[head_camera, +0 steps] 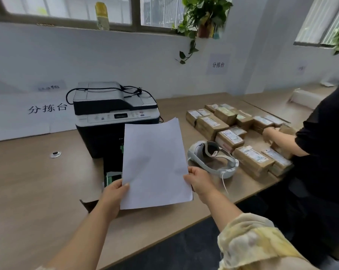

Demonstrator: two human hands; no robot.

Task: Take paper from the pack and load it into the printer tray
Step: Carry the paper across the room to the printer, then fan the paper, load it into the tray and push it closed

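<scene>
Now both hands, left (114, 193) and right (198, 181), grip the paper (155, 164) by its edges, printer (114, 117) just beyond, tray (112, 177) beneath.

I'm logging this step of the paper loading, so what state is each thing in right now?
Paper: a thin stack held up off the table, in front of the printer.
Left hand: gripping the paper's left edge.
Right hand: gripping the paper's right edge.
Printer: top lid closed, cable lying on top.
Printer tray: pulled out, mostly hidden by the paper.
Headset: lying on the table.
Parcels: sealed, laid out in rows.
</scene>
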